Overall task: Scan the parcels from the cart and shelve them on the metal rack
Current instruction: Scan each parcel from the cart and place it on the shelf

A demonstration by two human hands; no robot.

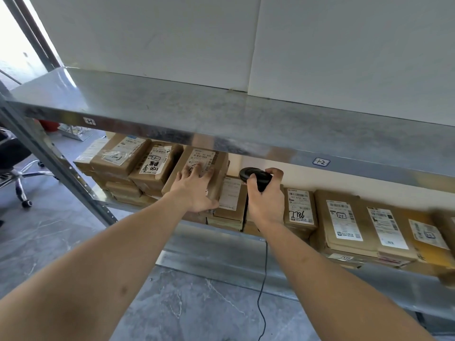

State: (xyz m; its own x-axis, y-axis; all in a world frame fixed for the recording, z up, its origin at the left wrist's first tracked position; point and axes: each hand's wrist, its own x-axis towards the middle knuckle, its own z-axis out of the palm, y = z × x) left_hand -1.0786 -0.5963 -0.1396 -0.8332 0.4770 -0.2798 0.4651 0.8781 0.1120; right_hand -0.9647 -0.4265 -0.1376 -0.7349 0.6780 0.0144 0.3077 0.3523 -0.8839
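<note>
The left hand [197, 190] lies flat on a brown cardboard parcel [197, 173]. Its fingers are straight and spread over the white label, and the thumb sits under the near right corner. This parcel is on the middle shelf of the metal rack [221, 119], on top of other brown boxes, tilted up at the back. It sits at about 11 o'clock from the middle of the view.

The right hand [267, 195] is just beside it at 3 o'clock. Its fingers are curled round a black barcode scanner [254, 177]. The round head of the scanner points toward the parcel. A thin black cable [263, 291] hangs down from the scanner toward 6 o'clock.

More parcels fill the same shelf. 2 boxes with scribbled labels [152, 166] stand at 9 o'clock from the left hand. A box marked 7786 [299, 210] stands just right of the right hand. Flat brown parcels with white labels [364, 227] lie further out at 3 o'clock.

The shelf above is bare grey metal with small tags on its front edge, one reading H [89, 121]. An office chair with wheels [19, 178] stands on the grey floor at 9 o'clock, well apart from the rack.
</note>
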